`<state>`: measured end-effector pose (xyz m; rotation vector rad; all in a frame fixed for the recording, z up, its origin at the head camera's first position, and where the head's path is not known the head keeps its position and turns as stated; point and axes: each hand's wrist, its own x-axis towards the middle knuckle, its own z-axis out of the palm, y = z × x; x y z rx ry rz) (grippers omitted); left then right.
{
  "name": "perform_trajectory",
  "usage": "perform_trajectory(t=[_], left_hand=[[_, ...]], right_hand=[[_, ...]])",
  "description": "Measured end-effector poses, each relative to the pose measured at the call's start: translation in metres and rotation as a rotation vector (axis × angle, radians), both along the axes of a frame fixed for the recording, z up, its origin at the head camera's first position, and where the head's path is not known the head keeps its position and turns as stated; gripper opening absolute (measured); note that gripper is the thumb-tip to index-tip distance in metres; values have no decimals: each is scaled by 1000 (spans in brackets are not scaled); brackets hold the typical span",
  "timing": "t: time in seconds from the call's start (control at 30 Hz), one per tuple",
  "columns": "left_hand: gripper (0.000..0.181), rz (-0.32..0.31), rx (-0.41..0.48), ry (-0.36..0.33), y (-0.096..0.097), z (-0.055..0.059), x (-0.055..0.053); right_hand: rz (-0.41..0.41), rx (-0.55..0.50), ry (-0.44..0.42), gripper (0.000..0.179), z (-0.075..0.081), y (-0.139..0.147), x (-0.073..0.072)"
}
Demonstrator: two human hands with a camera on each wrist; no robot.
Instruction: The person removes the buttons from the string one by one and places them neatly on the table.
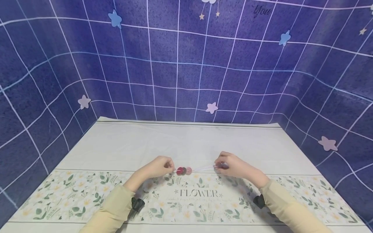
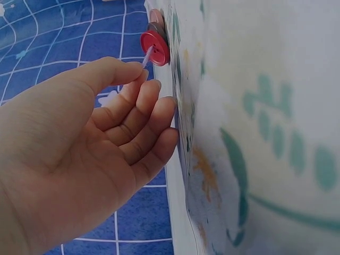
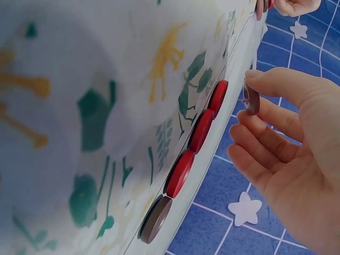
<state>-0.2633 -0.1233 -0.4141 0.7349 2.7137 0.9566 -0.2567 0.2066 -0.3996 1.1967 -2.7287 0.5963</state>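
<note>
Between thumb and forefinger my left hand (image 2: pixel 101 127) pinches the end of a pale cord (image 2: pixel 147 57). The cord runs through the holes of a red button (image 2: pixel 155 48), with a dark button (image 1: pixel 184 171) and a pink button (image 1: pixel 189 171) beside it. From these it stretches on toward my right hand (image 1: pixel 231 165). There, thumb and fingers pinch a brown button (image 3: pixel 252 98) on edge; cord shows at its face. My right hand's other fingers are loosely bent.
Below my right hand, in the right wrist view, three red buttons (image 3: pixel 179 174) and a brown button (image 3: pixel 155 219) lie in a row on the white cloth (image 1: pixel 186 139). The cloth has a printed flower band (image 1: pixel 96 191). Blue grid fabric (image 1: pixel 186 64) with stars hangs around the table.
</note>
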Motion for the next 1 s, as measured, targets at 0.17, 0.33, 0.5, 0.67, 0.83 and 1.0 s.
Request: perform_trajectory(t=[0.17, 0.33, 0.5, 0.67, 0.83, 1.0], left_hand=[[5, -3, 5, 2, 0, 0, 0], [6, -3, 6, 4, 1, 1, 1], [7, 3, 3, 5, 1, 1, 0], [4, 9, 3, -1, 1, 0, 0], [5, 8, 2, -1, 1, 0, 0], [6, 7, 3, 7, 1, 1, 1]], right_hand=[[-8, 7, 0, 21, 0, 2, 0], [-12, 9, -8, 21, 1, 2, 2], [-15, 9, -2, 21, 2, 4, 2], [-27, 14, 2, 21, 1, 8, 2], [-27, 5, 25, 21, 0, 12, 2], [-33, -5, 18, 20, -1, 15, 1]])
